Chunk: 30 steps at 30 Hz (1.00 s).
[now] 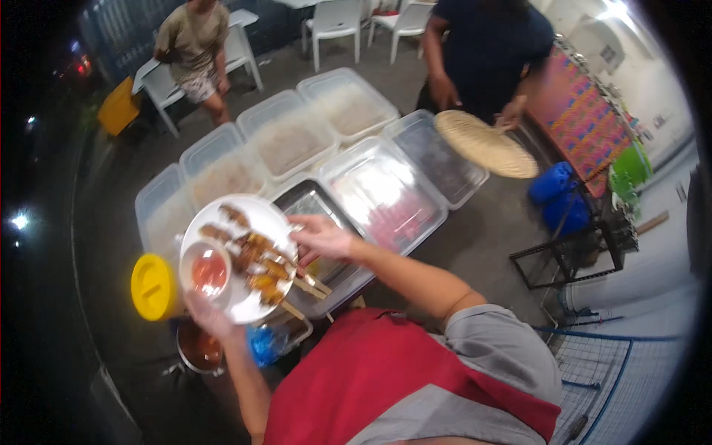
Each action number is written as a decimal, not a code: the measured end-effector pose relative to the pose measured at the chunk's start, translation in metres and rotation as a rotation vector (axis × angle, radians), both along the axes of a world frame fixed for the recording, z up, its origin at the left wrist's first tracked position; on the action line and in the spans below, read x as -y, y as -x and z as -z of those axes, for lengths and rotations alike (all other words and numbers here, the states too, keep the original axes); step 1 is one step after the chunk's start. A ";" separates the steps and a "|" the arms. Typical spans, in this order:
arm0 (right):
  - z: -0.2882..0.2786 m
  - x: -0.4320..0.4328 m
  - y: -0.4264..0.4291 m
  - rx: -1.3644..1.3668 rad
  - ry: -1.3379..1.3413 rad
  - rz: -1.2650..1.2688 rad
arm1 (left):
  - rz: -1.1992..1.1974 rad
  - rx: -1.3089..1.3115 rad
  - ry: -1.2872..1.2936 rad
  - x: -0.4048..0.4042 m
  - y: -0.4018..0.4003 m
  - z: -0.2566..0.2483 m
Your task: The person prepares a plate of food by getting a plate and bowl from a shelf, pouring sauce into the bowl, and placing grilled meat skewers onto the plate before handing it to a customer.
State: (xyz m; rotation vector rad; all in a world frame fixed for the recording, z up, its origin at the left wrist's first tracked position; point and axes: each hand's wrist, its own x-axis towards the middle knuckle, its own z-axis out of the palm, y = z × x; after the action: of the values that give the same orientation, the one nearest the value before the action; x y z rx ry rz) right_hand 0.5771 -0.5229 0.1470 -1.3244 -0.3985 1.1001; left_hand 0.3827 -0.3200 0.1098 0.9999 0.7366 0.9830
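My left hand (214, 320) grips the lower left rim of a white plate (242, 308), its fingers by a small bowl of reddish sauce (208, 271). My right hand (322, 242) holds the plate's right edge, near the sticks of the skewers. Several skewers of browned grilled meat (258, 250) lie on the plate beside the bowl, their wooden sticks (308, 288) poking out past the rim at the lower right. The plate is above the near left part of a table with plastic containers. The undersides of the fingers are hidden.
Several lidded clear plastic containers (289, 133) cover the table, beside a dark metal tray (311, 203). A yellow-lidded container (153, 286) and a pot (200, 347) stand at the left. Across the table, a person (489, 55) holds a woven fan (486, 143); another person (194, 50) stands by white chairs.
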 end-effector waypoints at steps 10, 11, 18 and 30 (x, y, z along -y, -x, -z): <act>0.034 0.084 -0.058 0.082 0.078 0.348 | 0.250 -0.004 -0.076 0.077 -0.111 0.011; 0.040 0.091 -0.063 0.078 0.081 0.354 | 0.296 -0.009 -0.111 0.084 -0.117 0.011; 0.089 0.093 -0.073 0.224 0.317 0.448 | 0.565 -0.122 -0.018 0.050 -0.145 0.103; 0.215 0.066 -0.087 0.259 0.309 0.712 | 1.127 -0.456 0.024 -0.022 -0.199 0.178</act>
State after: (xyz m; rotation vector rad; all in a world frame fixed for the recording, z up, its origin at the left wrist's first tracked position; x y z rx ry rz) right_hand 0.6644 -0.5889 -0.0680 -1.7056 0.0749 0.3999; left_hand 0.5816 -0.2984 -0.0681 1.3810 0.4138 -0.2395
